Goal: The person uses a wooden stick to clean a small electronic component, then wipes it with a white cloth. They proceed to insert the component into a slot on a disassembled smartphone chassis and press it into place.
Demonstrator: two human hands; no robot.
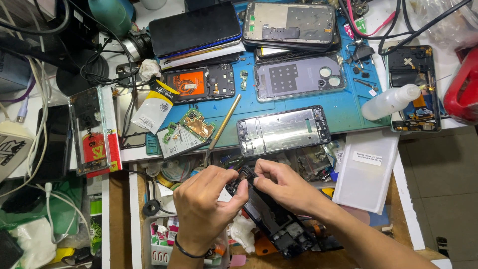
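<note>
- Single view, head-worn camera, looking steeply down on the bench (308,127).
- Close range; both hands sit low at centre frame.
- No second view.

- black phone frame (269,214), stripped open with its insides showing, held tilted above the tabletop edge
- top end pinched between both hands, bottom end pointing toward the person

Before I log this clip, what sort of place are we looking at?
Most likely a phone repair bench. Opened phone frames and a loose circuit board lie on a blue work mat, and the left hand and right hand together grip a dismantled black phone.
</note>
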